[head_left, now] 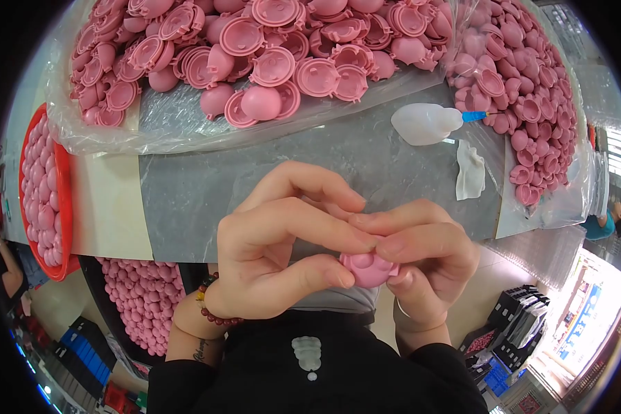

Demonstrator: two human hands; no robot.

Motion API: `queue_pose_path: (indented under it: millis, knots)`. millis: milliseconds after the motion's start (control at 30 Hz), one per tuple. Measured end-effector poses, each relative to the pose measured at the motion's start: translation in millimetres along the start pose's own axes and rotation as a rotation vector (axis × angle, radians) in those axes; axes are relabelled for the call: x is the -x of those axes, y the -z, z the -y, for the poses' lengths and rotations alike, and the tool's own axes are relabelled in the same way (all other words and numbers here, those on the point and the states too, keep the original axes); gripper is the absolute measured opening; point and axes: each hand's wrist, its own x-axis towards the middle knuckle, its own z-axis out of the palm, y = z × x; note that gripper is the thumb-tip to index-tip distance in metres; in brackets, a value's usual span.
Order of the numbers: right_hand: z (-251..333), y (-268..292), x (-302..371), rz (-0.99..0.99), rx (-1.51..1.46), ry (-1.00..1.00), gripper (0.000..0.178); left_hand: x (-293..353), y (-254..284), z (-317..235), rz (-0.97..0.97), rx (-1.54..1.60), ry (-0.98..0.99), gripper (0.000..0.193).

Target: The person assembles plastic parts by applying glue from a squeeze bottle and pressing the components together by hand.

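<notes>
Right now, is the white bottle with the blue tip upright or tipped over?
Tipped: the white bottle lies on the grey surface, its flank showing lengthwise and its blue tip pointing right, not up.

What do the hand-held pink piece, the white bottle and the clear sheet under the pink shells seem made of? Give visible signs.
Pink piece: probably moulded plastic, satin, with smooth curves; hard or rubbery is unclear.
White bottle: likely smooth, semi-matt plastic, judging by its milky body.
Clear sheet: apparently thin, glossy plastic film, wrinkled and see-through.
</notes>
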Motion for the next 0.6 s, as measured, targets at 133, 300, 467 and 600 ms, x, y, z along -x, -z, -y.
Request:
queue_pose_path:
  millis: [133, 300, 467, 600]
  knots:
    - [1, 2, -1, 0.031, 0.067, 0.042, 0.016, 2, -3, -1, 0.022, 0.010, -0.004, 0.023]
    - [0, 3, -2, 0.058, 0.082, 0.049, 0.016, 2, 0, 1, 0.038, -0.029, -0.030, 0.020]
    - [0, 3, -3, 0.036, 0.075, 0.027, 0.014, 0, 0, -1, 0.048, -0.089, -0.061, 0.022]
    - [1, -8, -2, -0.067, -0.039, 0.025, 0.031, -1, -5, -1, 0.024, -0.044, 0.018, 0.027]
